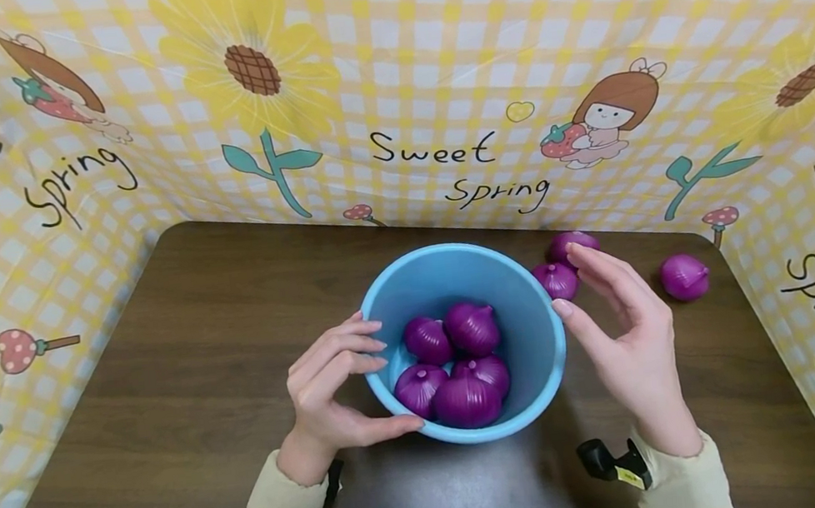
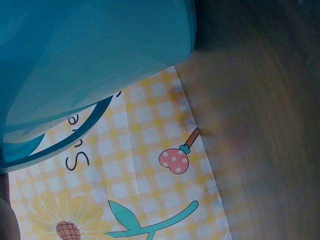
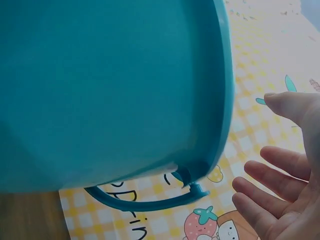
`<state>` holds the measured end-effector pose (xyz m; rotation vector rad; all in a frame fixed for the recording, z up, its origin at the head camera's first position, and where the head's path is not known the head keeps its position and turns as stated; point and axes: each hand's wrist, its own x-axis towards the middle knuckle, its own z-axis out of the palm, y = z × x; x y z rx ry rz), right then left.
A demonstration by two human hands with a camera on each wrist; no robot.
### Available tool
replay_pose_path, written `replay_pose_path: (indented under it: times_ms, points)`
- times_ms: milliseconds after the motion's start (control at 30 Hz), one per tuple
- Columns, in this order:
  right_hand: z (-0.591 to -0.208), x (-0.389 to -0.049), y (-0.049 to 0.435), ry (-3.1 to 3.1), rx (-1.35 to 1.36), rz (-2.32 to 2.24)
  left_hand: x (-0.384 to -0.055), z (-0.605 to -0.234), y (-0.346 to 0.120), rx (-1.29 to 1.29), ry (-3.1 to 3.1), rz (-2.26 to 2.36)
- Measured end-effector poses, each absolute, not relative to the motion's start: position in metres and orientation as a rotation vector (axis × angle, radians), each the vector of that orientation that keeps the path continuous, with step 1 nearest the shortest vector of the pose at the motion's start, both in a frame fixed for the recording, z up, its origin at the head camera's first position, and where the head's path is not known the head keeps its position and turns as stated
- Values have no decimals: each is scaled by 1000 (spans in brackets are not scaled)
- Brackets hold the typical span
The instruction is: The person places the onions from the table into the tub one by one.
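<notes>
A light blue bucket [image 1: 473,435] stands on the table with several purple onions [image 1: 466,396] inside. At its left side my left hand [image 1: 332,388] holds the rim, fingertips reaching over the edge and thumb along the near rim. My right hand [image 1: 633,346] is beside the bucket's right side, fingers spread and holding nothing. In the right wrist view, a gap shows between the right hand's fingers [image 3: 265,175] and the bucket wall [image 3: 110,100]. The bucket's handle [image 3: 145,204] hangs on its far side. Only the bucket's outside [image 2: 100,55] shows in the left wrist view.
Behind the right hand, two onions [image 1: 556,281] lie close together by the bucket. Another onion [image 1: 685,277] lies farther right near the table's edge. A patterned yellow-checked cloth [image 1: 432,75] walls the brown wooden table [image 1: 169,415] at the back and both sides.
</notes>
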<state>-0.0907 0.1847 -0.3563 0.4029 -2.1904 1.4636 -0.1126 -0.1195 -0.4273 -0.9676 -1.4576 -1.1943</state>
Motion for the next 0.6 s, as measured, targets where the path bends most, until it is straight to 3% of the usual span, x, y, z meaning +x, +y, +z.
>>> replay_pose_path:
  times_ms: [600]
  points:
    - [-346,-90,187,-2166,387,1422,-112,-428,-120,-973,-1460,-1199]
